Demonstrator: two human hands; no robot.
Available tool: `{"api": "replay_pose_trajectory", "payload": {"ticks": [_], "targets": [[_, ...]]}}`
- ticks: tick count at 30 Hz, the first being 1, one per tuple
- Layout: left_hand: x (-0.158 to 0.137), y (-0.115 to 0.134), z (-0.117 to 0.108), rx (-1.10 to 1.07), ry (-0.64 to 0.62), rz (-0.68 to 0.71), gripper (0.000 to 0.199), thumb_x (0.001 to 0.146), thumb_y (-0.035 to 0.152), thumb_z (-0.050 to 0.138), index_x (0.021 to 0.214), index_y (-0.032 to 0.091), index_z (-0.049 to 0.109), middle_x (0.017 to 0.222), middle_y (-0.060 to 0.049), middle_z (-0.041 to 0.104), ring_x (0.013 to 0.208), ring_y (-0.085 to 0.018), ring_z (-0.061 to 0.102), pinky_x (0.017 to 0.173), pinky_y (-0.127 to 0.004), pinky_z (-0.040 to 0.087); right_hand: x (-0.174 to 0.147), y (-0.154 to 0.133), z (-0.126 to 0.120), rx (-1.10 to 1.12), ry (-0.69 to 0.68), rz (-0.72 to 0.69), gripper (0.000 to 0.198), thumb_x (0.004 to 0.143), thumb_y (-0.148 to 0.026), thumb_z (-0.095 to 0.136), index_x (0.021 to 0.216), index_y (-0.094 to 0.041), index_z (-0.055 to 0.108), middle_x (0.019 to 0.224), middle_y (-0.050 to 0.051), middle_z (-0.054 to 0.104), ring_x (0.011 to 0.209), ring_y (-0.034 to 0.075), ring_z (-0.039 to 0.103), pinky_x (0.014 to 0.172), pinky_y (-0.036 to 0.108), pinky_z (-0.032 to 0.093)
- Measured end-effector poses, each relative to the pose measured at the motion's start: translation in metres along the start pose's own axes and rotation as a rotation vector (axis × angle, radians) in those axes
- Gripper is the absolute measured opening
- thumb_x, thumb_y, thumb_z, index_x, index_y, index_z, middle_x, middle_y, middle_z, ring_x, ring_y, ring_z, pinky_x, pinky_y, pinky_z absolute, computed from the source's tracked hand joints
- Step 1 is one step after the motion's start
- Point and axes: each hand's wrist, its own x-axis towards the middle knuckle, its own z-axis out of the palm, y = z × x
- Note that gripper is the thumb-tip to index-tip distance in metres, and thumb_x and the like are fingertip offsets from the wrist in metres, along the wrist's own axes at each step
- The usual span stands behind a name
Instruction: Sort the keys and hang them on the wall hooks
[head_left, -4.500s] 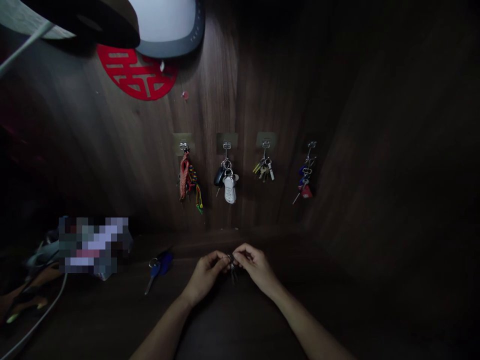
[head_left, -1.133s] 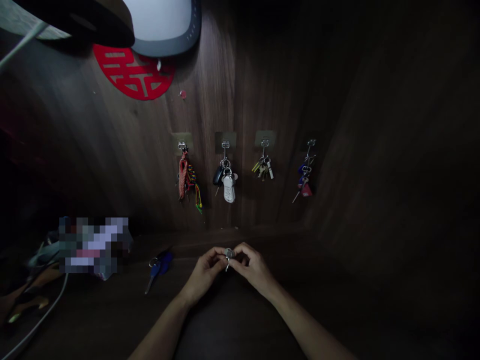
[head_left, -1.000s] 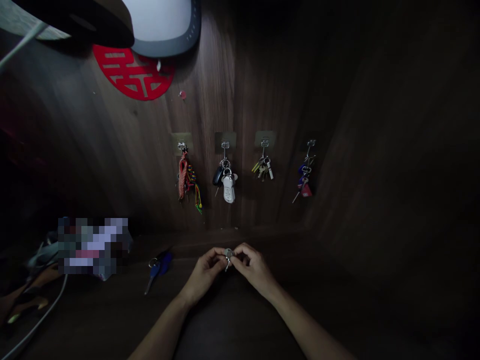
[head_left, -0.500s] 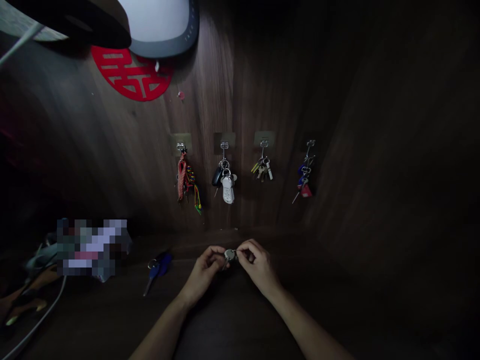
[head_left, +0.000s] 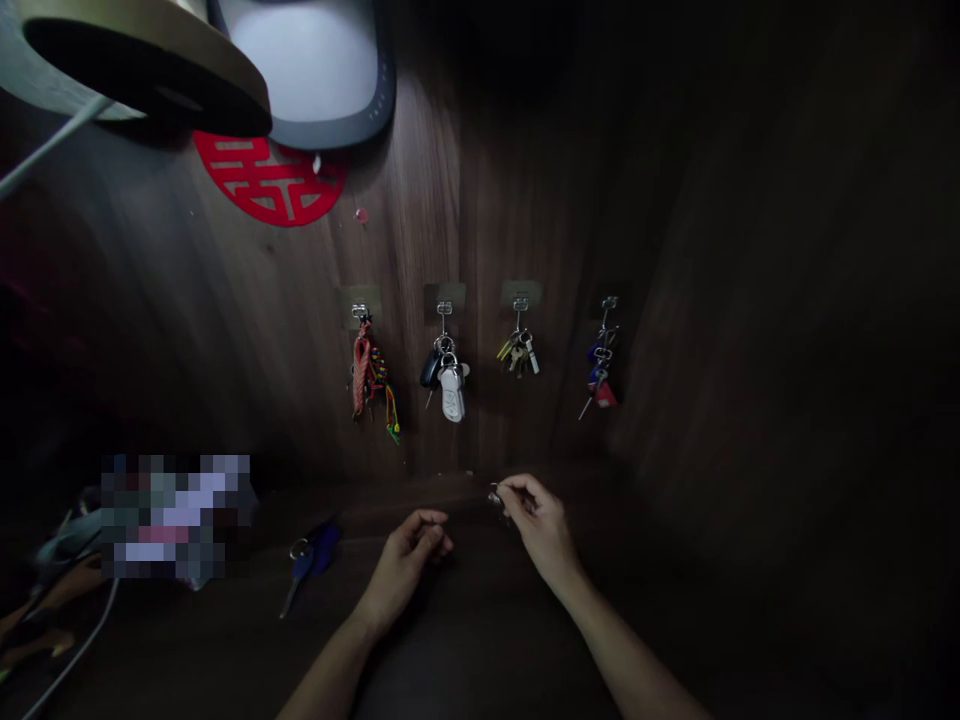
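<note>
Pinching a metal key ring [head_left: 494, 495] in its grip, the right hand [head_left: 543, 528] is apart from the left hand [head_left: 409, 560], whose grip is loosely parted.

Held key ring [head_left: 494, 496]: silver. Loose key [head_left: 300, 568]: blue head, silvery-grey blade; attached tag [head_left: 325, 548], deep blue. Strap [head_left: 360, 375]: orange-red, chevron weave. Beaded cord [head_left: 391, 410]: multicoloured, yellow and green toward the end. Key fobs: one black [head_left: 430, 370], one white [head_left: 451, 395]. Third key bunch [head_left: 517, 358]: yellow, brassy and silver. Pendant tag [head_left: 605, 395]: red, pale mark; blue pieces above. Cut-out emblem [head_left: 282, 206]: solid bright red, openwork geometric pattern. Wall panel [head_left: 465, 220]: dark brown, streaked wood grain. Surface [head_left: 465, 650]: very dark brown. Cable [head_left: 60, 660]: whitish.
</note>
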Motion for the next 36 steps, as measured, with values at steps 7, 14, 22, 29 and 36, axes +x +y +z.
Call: {"api": "replay_pose_trajectory", "payload": {"ticks": [7,14,22,29,36], "targets": [[0.001,-0.004,0.000,0.035,-0.029,0.006,0.040,0.073,0.052,0.061,0.092,0.017,0.058,0.066,0.001,0.060,0.065,-0.014,0.054,0.065,-0.025,0.039,0.032,-0.026,-0.018,-0.025,0.061,-0.067,0.029,0.076,-0.047,0.056,0.071,-0.019,0.060,0.062,0.001,0.059,0.055,0.014,0.054,0.051,0.024,0.045],[0.002,-0.005,-0.001,0.040,-0.046,0.000,0.040,0.073,0.053,0.060,0.091,0.017,0.057,0.067,0.001,0.060,0.067,-0.014,0.053,0.065,-0.024,0.039,0.085,-0.059,-0.031,-0.049,0.172,-0.192,0.021,0.073,-0.039,0.057,0.069,-0.019,0.059,0.059,-0.001,0.057,0.052,0.013,0.052,0.051,0.024,0.042],[0.002,-0.003,0.000,0.058,-0.057,0.006,0.038,0.074,0.052,0.060,0.090,0.018,0.057,0.067,0.001,0.059,0.065,-0.013,0.052,0.064,-0.024,0.038,0.144,-0.090,-0.042,-0.061,0.258,-0.291,0.015,0.072,-0.032,0.057,0.067,-0.018,0.058,0.056,-0.002,0.058,0.049,0.012,0.053,0.049,0.023,0.041],[0.002,0.000,0.001,0.050,-0.048,-0.001,0.038,0.073,0.053,0.061,0.087,0.018,0.058,0.065,0.001,0.059,0.064,-0.013,0.052,0.063,-0.024,0.038,0.176,-0.100,-0.043,-0.072,0.298,-0.299,0.014,0.069,-0.030,0.056,0.066,-0.017,0.059,0.054,-0.002,0.058,0.047,0.012,0.054,0.047,0.023,0.042],[0.003,-0.003,0.000,0.041,-0.060,0.010,0.040,0.072,0.054,0.061,0.088,0.017,0.058,0.065,0.001,0.059,0.062,-0.013,0.051,0.062,-0.023,0.037,0.191,-0.091,-0.041,-0.135,0.329,-0.253,0.011,0.066,-0.026,0.055,0.062,-0.017,0.060,0.053,-0.001,0.057,0.049,0.013,0.054,0.046,0.023,0.043]]}}
